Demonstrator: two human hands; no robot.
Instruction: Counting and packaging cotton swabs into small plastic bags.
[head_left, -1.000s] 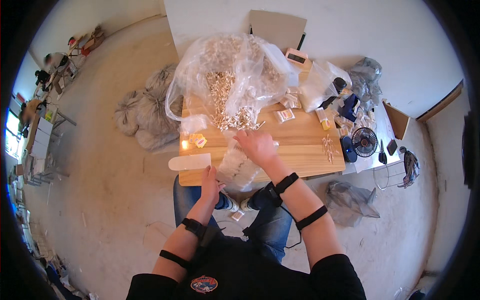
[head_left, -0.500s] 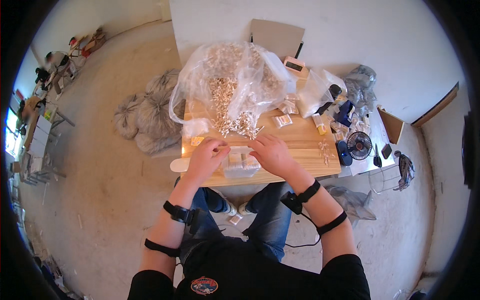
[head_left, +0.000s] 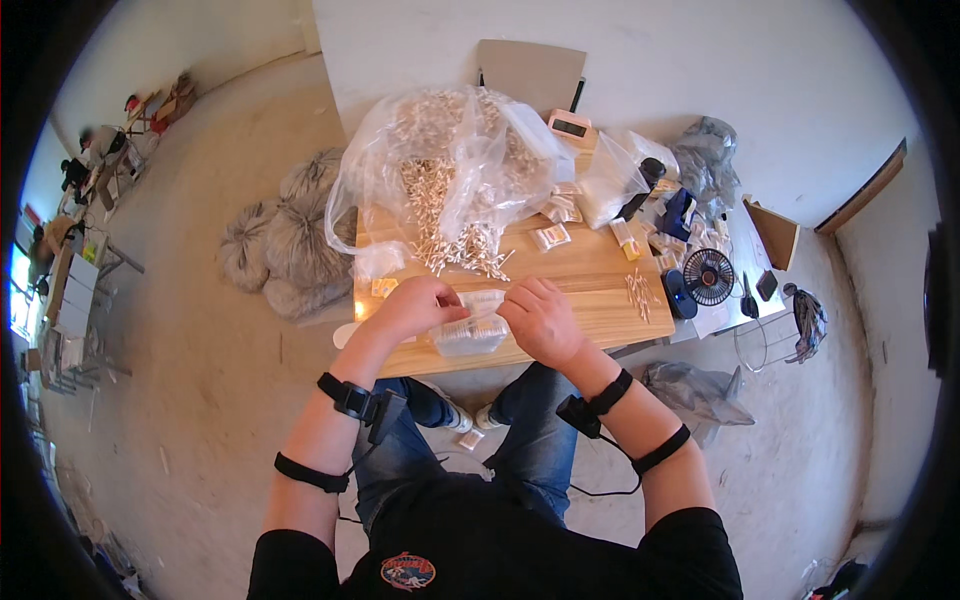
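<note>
A clear plastic box (head_left: 468,343) stands at the table's front edge, with packed cotton swabs showing through its wall. My left hand (head_left: 418,304) is over the box's left side, its thumb and fingers pinched together. Across from it, my right hand (head_left: 543,320) is at the box's right side with its fingers curled closed. Something thin and see-through lies between the fingertips; whether they hold it is too small to tell. Beyond the hands, loose cotton swabs (head_left: 440,215) spill from a large clear plastic bag (head_left: 350,190) onto the wooden table (head_left: 590,290).
Small swab packs (head_left: 550,237) lie right of the pile, and a few loose swabs (head_left: 640,295) lie near the right edge. A side table holds a black fan (head_left: 709,277) and scissors (head_left: 748,296). Grey sacks (head_left: 300,240) sit on the floor at left.
The view has shifted, so the table appears slightly further left. My hands stay over the box; the left fingers have moved in over it, and the right hand is more curled.
</note>
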